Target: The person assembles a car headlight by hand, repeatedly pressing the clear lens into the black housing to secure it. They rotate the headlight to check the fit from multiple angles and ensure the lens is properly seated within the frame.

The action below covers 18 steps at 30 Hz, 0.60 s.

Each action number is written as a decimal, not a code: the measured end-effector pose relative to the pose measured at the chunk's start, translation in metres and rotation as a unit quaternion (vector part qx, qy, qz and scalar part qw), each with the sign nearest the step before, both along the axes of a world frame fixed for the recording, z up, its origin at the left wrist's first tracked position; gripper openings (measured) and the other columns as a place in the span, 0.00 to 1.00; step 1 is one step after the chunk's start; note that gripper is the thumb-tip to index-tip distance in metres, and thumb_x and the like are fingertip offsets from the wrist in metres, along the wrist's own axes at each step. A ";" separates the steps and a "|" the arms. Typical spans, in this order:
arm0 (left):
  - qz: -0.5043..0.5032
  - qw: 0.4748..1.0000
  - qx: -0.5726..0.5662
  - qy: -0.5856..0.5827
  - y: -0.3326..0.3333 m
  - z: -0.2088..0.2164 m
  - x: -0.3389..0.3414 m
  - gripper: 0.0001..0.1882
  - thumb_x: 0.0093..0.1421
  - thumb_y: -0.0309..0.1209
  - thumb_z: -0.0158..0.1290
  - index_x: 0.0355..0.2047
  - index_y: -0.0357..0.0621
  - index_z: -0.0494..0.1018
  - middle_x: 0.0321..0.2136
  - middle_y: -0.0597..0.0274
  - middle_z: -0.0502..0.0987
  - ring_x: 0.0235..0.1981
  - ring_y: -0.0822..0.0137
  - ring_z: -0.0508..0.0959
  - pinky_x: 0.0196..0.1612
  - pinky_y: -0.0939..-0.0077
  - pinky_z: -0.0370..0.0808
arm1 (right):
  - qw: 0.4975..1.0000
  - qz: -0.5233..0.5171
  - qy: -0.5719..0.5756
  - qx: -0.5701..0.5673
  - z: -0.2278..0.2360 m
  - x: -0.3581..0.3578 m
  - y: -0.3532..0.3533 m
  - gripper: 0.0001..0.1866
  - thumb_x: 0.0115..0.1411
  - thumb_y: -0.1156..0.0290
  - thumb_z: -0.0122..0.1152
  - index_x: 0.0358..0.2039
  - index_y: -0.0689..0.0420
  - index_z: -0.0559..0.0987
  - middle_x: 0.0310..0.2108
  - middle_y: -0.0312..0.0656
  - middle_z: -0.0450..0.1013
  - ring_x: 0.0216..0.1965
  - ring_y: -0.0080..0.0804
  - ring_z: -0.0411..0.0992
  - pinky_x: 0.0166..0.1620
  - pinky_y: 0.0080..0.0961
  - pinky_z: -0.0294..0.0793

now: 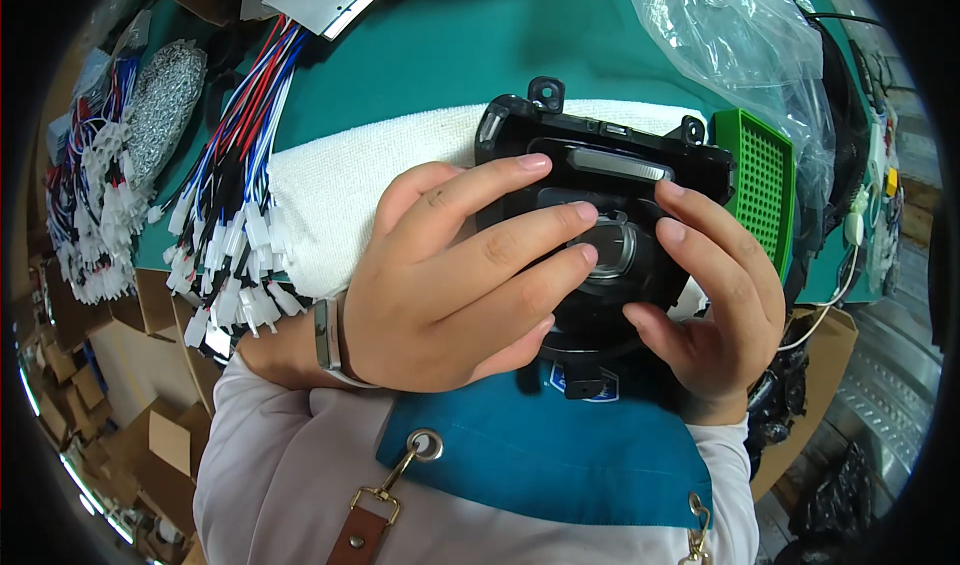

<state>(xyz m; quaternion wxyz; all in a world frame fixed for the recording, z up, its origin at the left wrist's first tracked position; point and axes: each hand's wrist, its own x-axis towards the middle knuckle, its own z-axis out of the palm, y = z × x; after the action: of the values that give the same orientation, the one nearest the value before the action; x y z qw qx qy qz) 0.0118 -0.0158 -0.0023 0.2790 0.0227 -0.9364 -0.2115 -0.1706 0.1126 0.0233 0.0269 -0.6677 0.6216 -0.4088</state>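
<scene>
A black lamp unit (640, 255) with a round clear lens, a narrow clear strip and mounting tabs sits in front of me, its top part on a white towel (340, 180). My left hand (455, 275) lies across its left side, fingers stretched and spread, fingertips at the lens and the upper housing. On the right side, my right hand (720, 290) has its fingertips and thumb apart against the lamp's face. Both hands cover parts of the housing. Neither is wrapped round it.
Bundles of coloured wires with white connectors (240, 235) lie to the left, beside silvery mesh wrap (167, 115). A green perforated tray (757, 190) stands right of the lamp, near clear plastic bags (740, 40). Cardboard boxes (165, 455) stand lower left.
</scene>
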 end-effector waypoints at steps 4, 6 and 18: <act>-0.008 1.000 -0.009 0.004 -0.001 0.000 0.001 0.19 0.46 0.35 0.56 0.40 0.43 0.74 0.43 0.56 0.76 0.46 0.47 0.72 0.36 0.63 0.64 | 1.000 0.017 0.000 0.016 -0.001 -0.003 0.003 0.21 0.38 0.76 0.69 0.37 0.62 0.78 0.35 0.48 0.76 0.34 0.38 0.75 0.32 0.25 0.74; -0.010 1.000 -0.013 0.002 -0.001 0.001 0.001 0.19 0.47 0.35 0.56 0.41 0.43 0.74 0.43 0.56 0.76 0.46 0.48 0.73 0.35 0.63 0.64 | 0.999 0.026 0.000 0.027 0.000 -0.004 0.003 0.21 0.38 0.76 0.68 0.37 0.62 0.79 0.34 0.47 0.76 0.32 0.37 0.76 0.31 0.24 0.74; 0.002 1.000 -0.014 -0.009 0.000 0.002 0.001 0.20 0.49 0.39 0.55 0.41 0.43 0.74 0.43 0.53 0.76 0.45 0.48 0.73 0.36 0.62 0.65 | 0.999 0.020 -0.021 0.024 -0.006 -0.005 0.002 0.22 0.37 0.75 0.68 0.37 0.62 0.79 0.33 0.46 0.76 0.31 0.37 0.75 0.30 0.25 0.73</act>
<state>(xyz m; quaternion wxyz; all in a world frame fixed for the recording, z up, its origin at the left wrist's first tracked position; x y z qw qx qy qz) 0.0126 -0.0157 -0.0004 0.2712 0.0225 -0.9417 -0.1978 -0.1756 0.1142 0.0176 0.0636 -0.6703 0.6172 -0.4071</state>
